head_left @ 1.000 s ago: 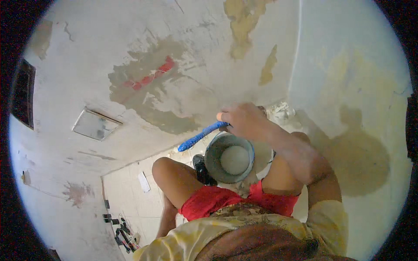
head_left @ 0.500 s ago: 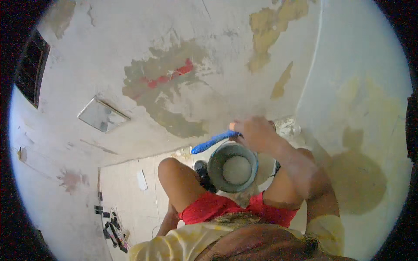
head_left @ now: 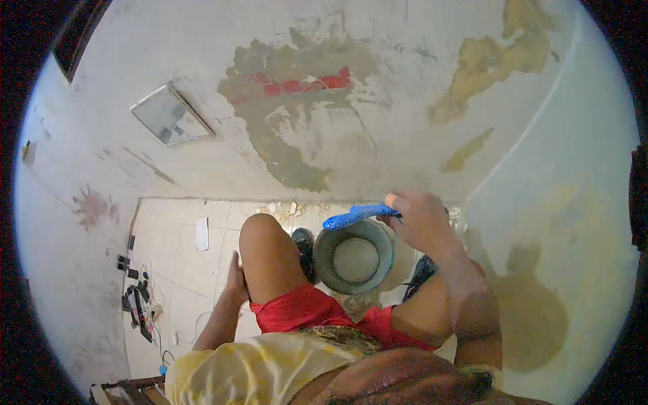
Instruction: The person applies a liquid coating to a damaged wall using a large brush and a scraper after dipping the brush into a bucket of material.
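My right hand [head_left: 424,223] is closed around one end of a long blue tool [head_left: 359,214] with a speckled surface. I cannot make out its kind. The tool points left across the far rim of a grey-green bucket [head_left: 322,260]. Inside the bucket lies a pale, whitish material [head_left: 356,260]. Beside my bent left leg, my left hand [head_left: 237,278] rests against the outer side. Its visible fingers look stretched out, while the leg hides part of the hand. The bucket stands on the floor between my feet.
Ahead rises a whitish wall [head_left: 391,152] with grey-green, ochre and red patches. A framed mirror-like panel [head_left: 170,115] leans on it or hangs there. Another wall [head_left: 574,202] stands at right. Cables and dark items [head_left: 138,304] and a white strip [head_left: 202,233] lie on the tiled floor [head_left: 179,260].
The view has shifted. My right hand and the blue tool remain above the bucket's far side, the tool now more level. My left hand shows more beside the leg.
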{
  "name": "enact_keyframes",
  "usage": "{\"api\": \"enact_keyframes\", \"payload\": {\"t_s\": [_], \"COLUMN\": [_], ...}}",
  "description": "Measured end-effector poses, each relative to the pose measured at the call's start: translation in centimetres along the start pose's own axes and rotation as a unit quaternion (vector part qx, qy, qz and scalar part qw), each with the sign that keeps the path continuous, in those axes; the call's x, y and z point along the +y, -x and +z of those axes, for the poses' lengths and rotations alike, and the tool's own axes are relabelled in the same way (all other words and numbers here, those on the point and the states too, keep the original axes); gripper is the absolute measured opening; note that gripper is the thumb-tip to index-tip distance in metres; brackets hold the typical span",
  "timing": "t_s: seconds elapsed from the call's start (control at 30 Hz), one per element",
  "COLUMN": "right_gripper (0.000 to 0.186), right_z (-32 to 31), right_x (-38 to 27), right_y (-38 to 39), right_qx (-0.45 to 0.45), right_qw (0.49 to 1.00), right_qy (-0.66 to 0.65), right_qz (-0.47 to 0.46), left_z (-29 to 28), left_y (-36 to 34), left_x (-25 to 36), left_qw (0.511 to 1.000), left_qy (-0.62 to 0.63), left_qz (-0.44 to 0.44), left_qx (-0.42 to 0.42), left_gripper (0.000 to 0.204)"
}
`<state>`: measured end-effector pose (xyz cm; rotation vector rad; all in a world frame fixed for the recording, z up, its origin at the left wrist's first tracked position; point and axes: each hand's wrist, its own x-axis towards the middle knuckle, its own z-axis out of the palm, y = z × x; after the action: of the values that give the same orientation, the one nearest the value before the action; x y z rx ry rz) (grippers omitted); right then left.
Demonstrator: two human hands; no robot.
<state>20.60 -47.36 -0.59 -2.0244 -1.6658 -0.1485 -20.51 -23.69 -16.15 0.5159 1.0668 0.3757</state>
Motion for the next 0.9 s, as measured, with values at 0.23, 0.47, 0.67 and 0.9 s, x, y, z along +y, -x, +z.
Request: {"api": "enact_keyframes", "payload": {"t_s": [0.23,0.47,0.67,0.9], "right_gripper": [0.027,0.03,0.032,0.03], "right_z": [1.4,4.3,5.5,6.3], "right_x": [1.1,2.3,2.6,4.8], "right_y": [-0.5,-3.0,-2.3,-3.1], "right_qx": [0.027,0.309,0.26,0.19], "right_qw": [0.976,0.677,0.561,0.599], "right_qy": [-0.171,-0.552,-0.672,-0.683], "right_qz": [0.135,0.376,0.407,0.373], "left_z": [12.5,28.9,34.0,33.7], "left_y": [5.9,4.3,-2.8,-2.2], "left_x": [7.9,4.0,-1.3,-2.1], "left_qw": [0.895,0.429,0.469,0.528], "left_qy": [0.002,-0.78,-0.731,-0.667], "left_qz": [0.443,0.359,0.367,0.42], "left_qx": [-0.051,-0.28,-0.333,-0.316], "left_gripper": [0.037,0.063,0.07,0.045]}}
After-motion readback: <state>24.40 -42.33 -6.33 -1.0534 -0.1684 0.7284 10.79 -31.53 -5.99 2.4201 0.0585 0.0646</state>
